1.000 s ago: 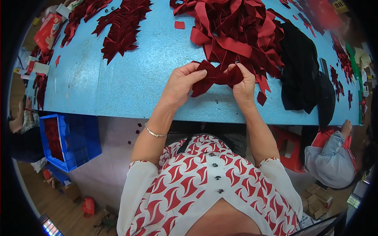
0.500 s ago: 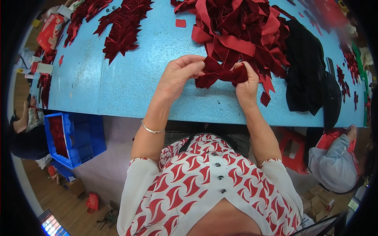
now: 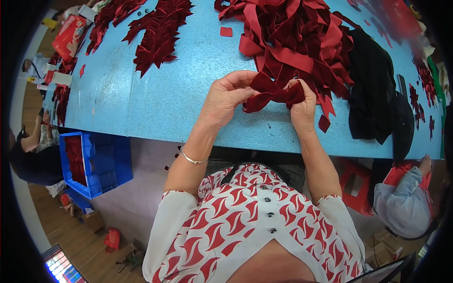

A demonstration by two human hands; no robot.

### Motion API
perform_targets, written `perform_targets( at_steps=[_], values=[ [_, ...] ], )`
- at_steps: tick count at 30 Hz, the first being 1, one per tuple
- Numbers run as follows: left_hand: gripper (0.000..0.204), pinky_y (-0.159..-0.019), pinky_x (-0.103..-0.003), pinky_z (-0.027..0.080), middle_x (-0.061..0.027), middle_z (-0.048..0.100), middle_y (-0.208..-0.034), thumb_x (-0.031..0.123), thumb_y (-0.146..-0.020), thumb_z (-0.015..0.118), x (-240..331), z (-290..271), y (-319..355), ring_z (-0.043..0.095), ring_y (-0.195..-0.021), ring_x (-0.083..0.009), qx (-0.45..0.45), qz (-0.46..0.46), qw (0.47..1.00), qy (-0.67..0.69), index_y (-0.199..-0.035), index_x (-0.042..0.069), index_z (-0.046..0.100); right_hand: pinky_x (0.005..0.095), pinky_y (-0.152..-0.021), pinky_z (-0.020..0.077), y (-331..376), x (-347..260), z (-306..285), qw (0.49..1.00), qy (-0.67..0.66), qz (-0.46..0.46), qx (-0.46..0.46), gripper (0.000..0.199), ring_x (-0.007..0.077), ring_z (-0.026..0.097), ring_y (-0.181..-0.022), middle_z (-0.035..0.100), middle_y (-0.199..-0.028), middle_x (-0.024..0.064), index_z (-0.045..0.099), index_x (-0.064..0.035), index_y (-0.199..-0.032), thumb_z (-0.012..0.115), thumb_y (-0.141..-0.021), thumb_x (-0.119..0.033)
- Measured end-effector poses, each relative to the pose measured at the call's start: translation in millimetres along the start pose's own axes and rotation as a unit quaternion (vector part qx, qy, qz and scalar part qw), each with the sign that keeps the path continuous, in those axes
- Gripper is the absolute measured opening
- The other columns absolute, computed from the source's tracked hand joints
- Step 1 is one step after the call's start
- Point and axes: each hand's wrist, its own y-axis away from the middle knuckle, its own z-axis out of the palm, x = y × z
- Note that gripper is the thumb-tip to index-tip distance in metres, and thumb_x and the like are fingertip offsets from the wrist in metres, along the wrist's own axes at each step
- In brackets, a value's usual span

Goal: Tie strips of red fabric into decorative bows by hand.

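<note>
A red bow (image 3: 274,97) sits between left hand (image 3: 223,100) and right hand (image 3: 303,109).

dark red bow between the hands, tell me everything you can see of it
The dark red bow looks like velvety ribbon, with a loop to each side of a gathered middle and a flap rising at upper left. The left hand holds its left end, the right hand its right loop. It is spread roughly sideways over the blue table, before a red ribbon heap; whether they touch is unclear.
</note>
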Motion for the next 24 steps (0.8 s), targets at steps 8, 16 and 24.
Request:
perform_targets(
  at_steps=[8,16,24],
  values=[
    [0.028,-0.069,-0.022,0.05,-0.0079,0.063,-0.092,-0.006,-0.079,0.051,0.4,-8.0,16.1,0.061,-0.077,-0.0114,0.035,0.018,0.999,0.026,-0.106,-0.001,0.057,0.0163,-0.051,0.032,8.4,-3.3,12.3,1.0,0.02,0.005,-0.014,0.019,0.003,0.043,-0.062,0.052,-0.074,-0.0036,0.054,-0.0037,-0.083,0.053,-0.088,-0.022],
    [0.031,-0.066,-0.025,0.049,-0.0091,0.063,-0.09,0.0,-0.075,0.051,38.5,-19.4,97.8,0.062,-0.076,-0.014,0.024,0.017,1.0,0.0,-0.105,-0.001,0.058,0.0166,-0.056,0.0402,73.7,-18.5,43.3,0.995,0.078,0.016,0.059,0.025,0.0073,0.051,-0.073,0.055,-0.09,-0.0007,0.055,-0.0048,-0.105,0.05,-0.081,-0.002],
    [0.03,-0.067,-0.026,0.049,-0.0061,0.062,-0.085,-0.003,-0.072,0.054,29.5,-21.5,154.1,0.058,-0.075,-0.0122,0.031,0.13,0.991,0.004,-0.102,-0.002,0.059,0.0142,-0.046,0.0267,123.1,-57.1,73.8,0.994,0.098,0.038,0.03,0.022,0.0014,0.04,-0.057,0.052,-0.075,-0.0049,0.058,-0.0082,-0.094,0.05,-0.089,-0.028]
  ],
)
